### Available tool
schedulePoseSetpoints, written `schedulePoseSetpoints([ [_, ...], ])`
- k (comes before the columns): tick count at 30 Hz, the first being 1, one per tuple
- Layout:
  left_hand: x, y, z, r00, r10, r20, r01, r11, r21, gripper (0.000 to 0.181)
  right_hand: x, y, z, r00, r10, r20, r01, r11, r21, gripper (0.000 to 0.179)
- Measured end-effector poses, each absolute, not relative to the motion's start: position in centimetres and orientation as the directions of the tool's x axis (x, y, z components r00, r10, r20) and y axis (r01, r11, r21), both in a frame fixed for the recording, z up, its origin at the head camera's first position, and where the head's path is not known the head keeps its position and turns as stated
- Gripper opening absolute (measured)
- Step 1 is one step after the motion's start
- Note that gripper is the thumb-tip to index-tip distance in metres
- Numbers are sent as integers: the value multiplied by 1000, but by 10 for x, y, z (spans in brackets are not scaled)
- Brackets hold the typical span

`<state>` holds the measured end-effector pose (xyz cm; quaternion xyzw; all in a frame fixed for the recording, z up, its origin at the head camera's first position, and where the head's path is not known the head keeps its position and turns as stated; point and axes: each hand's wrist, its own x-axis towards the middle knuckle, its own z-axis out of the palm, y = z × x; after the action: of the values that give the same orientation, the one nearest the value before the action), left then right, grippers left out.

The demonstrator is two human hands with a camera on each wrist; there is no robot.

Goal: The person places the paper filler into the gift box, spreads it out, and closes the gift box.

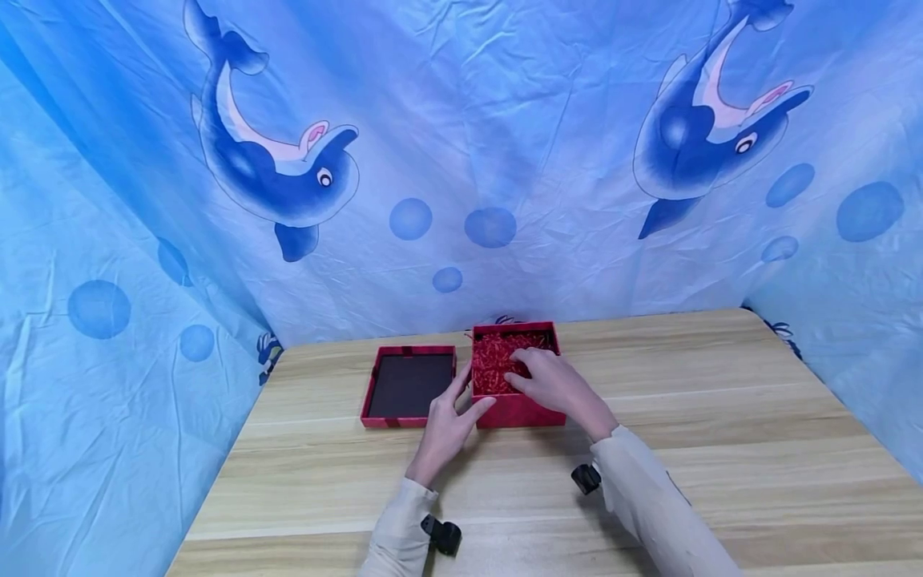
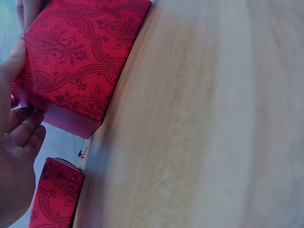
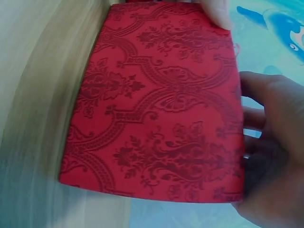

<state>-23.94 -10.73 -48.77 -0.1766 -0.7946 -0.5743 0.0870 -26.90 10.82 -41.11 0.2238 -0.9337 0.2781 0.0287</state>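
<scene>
A red patterned box (image 1: 521, 413), with no lid on it, stands upright on the table and holds red shredded paper (image 1: 493, 362). My left hand (image 1: 443, 426) grips its front left corner, thumb at the front rim and fingers along the left side. The left wrist view shows the box's brocade front (image 2: 80, 57) close up. My right hand (image 1: 551, 381) reaches over the front rim into the box. Its thumb and forefinger are apart at the shredded paper; its other fingers are partly hidden behind the box wall in the right wrist view.
Left of the box lies the matching lid (image 1: 407, 422), upturned with its black inside showing. Both sit on a light wooden table (image 1: 707, 425). Behind and beside it hangs a blue dolphin-print cloth (image 1: 490, 160). Small black devices (image 1: 443, 535) are strapped to both wrists.
</scene>
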Motion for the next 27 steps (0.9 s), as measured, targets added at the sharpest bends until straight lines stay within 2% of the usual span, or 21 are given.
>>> schedulePoseSetpoints([
  [3,-240,-107,-488,-921,185,344,384,279,880,73,-266,108,-407,-901,-383,203,-432,749,-503,40],
  [6,-241,-108,-488,-921,186,342,384,280,880,74,-262,107,-402,-893,-340,294,-447,743,-499,38],
  [10,-241,-108,-488,-921,186,343,384,279,880,74,-255,105,-397,-853,-281,439,-492,714,-499,33],
  [13,-241,-108,-487,-917,186,352,393,286,874,73,-250,100,-395,-834,-292,468,-525,682,-509,31],
  [16,-240,-108,-486,-920,179,349,389,303,870,73,-248,94,-396,-838,-362,408,-539,665,-517,26],
  [20,-240,-108,-486,-923,175,343,382,323,866,73,-251,86,-401,-872,-435,226,-481,672,-562,25],
  [27,-240,-107,-487,-927,159,338,373,322,870,71,-262,79,-406,-897,-440,-35,-328,719,-613,46],
])
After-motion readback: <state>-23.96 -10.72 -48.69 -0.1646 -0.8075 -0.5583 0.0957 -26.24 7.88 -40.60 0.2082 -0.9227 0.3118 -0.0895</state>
